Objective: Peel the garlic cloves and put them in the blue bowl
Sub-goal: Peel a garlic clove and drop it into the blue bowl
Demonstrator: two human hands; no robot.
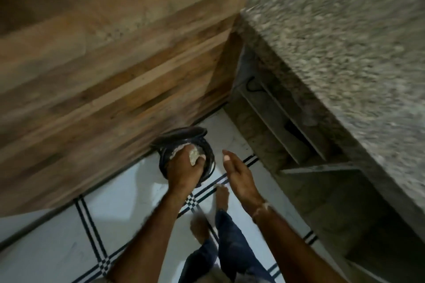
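My left hand (pixel 184 169) grips a pale, papery clump that looks like garlic peel (pixel 195 156). It holds the clump over the mouth of a small black bin (pixel 210 163) on the floor, whose lid (pixel 184 133) stands raised. Just right of the bin, my right hand (pixel 239 174) hovers with straight fingers and holds nothing. No blue bowl or garlic cloves are in view. The picture is blurred by motion.
The bin stands against a wood-panelled wall (pixel 115 71). A speckled granite counter (pixel 345 41) runs along the right, with dim shelves (pixel 287 122) underneath. The floor is white tile with black stripes (pixel 69 236). My bare feet (pixel 222 197) stand close behind the bin.
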